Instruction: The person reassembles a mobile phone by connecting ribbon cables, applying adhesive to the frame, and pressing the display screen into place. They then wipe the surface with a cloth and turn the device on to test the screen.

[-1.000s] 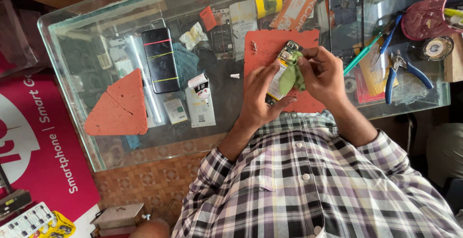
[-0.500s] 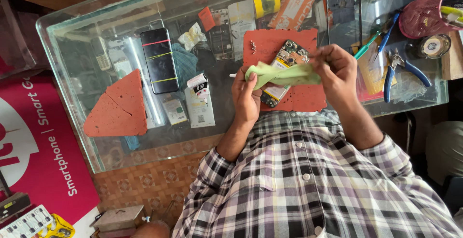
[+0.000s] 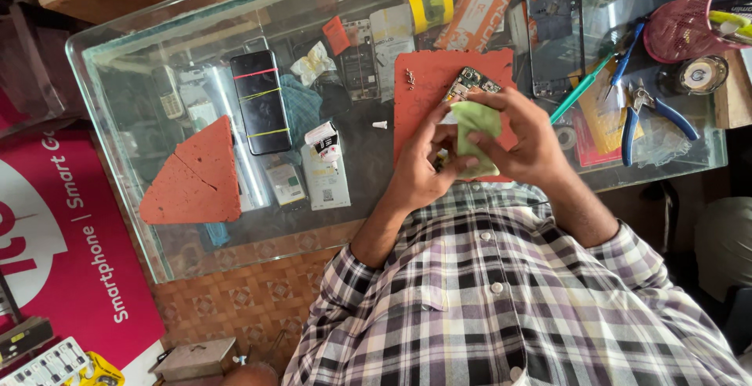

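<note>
Both hands up over the red mat, working a pale green cloth against an opened phone. Right hand pinches the cloth's upper fold between thumb and fingers; left hand pinches its lower edge and seems to steady the phone beneath. Looks like a wiping step, mid-stroke. Next move likely calls for light pressure and a firm hold below the cloth. Phone mostly covered by cloth and fingers; only its top corner shows above the grip. Tiny screws left of the grip, hard to count. Blue pliers lie well right on the glass table.
</note>
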